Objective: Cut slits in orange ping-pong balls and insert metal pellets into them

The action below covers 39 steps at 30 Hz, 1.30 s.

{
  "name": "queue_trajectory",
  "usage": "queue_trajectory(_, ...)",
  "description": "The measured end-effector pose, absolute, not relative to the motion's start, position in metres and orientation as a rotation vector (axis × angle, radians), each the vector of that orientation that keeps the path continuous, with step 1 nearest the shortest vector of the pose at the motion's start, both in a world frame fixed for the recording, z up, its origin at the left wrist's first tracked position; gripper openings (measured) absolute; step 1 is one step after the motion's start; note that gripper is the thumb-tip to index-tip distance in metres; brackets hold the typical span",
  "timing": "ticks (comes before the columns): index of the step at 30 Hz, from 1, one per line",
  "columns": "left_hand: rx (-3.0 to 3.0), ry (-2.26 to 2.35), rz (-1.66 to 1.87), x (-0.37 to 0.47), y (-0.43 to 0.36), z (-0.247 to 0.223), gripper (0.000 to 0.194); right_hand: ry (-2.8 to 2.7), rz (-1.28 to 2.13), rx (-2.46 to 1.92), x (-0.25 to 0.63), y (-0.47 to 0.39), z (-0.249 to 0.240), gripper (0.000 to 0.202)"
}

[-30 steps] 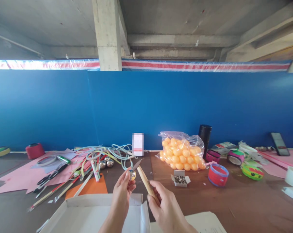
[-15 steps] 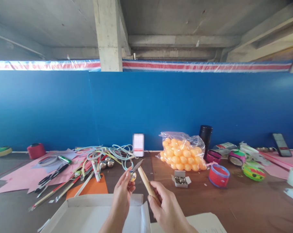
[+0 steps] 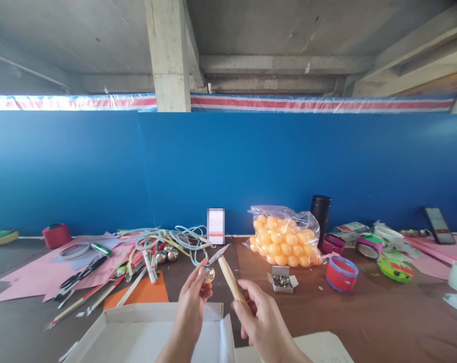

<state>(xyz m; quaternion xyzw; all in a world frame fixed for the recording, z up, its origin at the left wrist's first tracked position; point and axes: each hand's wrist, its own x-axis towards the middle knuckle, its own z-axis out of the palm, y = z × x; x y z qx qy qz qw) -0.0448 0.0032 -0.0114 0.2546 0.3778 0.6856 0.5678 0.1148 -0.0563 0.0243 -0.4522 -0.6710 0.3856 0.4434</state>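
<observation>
Between the thumb and fingers of my left hand (image 3: pixel 192 290) is a shiny silver ball (image 3: pixel 209 274). My right hand (image 3: pixel 256 312) grips the wooden handle of a small hammer (image 3: pixel 230 280). The hammer's narrow, pointed metal head is at the ball's upper side, close to my left fingertips; I cannot tell whether it touches. Below my hands lies an open white cardboard box (image 3: pixel 137 327). Left of my left hand, several similar silver balls (image 3: pixel 168 253) rest among coloured tubes and sticks.
A clear bag of orange balls (image 3: pixel 285 242) stands beyond my right hand, with a small box of metal bits (image 3: pixel 282 281) before it. Rolls of tape (image 3: pixel 342 274) sit at the right. Scissors (image 3: pixel 80 275) lie on pink paper at the left. A phone (image 3: pixel 216 225) leans against the blue partition.
The hammer and my right hand have shifted slightly to the right and up. The ball in my left hand has moved a little right.
</observation>
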Motion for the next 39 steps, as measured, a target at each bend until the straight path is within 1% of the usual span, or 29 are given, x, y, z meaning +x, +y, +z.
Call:
queue_trajectory(2, 0.607, 0.884, 1.605, -0.045, 0.003, -0.012, 0.057, -1.648, 0.988, -1.116, 0.115, -0.056, 0.025, 0.024)
queue_trajectory(8, 0.63, 0.869, 1.599, -0.044, 0.002, -0.012, 0.055, -1.6, 0.943, -1.13, 0.116, -0.057, 0.026, 0.028)
queue_trajectory(25, 0.733, 0.94, 1.57, -0.044, 0.003, -0.015, 0.053, -1.639, 0.958, -1.112, 0.116, -0.057, 0.027, 0.026)
queue_trajectory(28, 0.725, 0.976, 1.586, -0.041, 0.0, -0.009, 0.054, -1.659, 0.907, -1.094, 0.116, -0.057, 0.025, 0.024)
queue_trajectory(32, 0.712, 1.027, 1.626, -0.04, -0.004, -0.001, 0.054, -1.655, 0.891, -1.105, 0.116, -0.056, 0.024, 0.027)
queue_trajectory(35, 0.737, 1.051, 1.61, -0.043, -0.002, -0.004, 0.055, -1.661, 0.904, -1.123, 0.116, -0.056, 0.024, 0.027)
queue_trajectory(39, 0.778, 1.056, 1.596, -0.047, 0.002, -0.012, 0.058, -1.728, 0.814, -1.142, 0.116, -0.058, 0.025, 0.025)
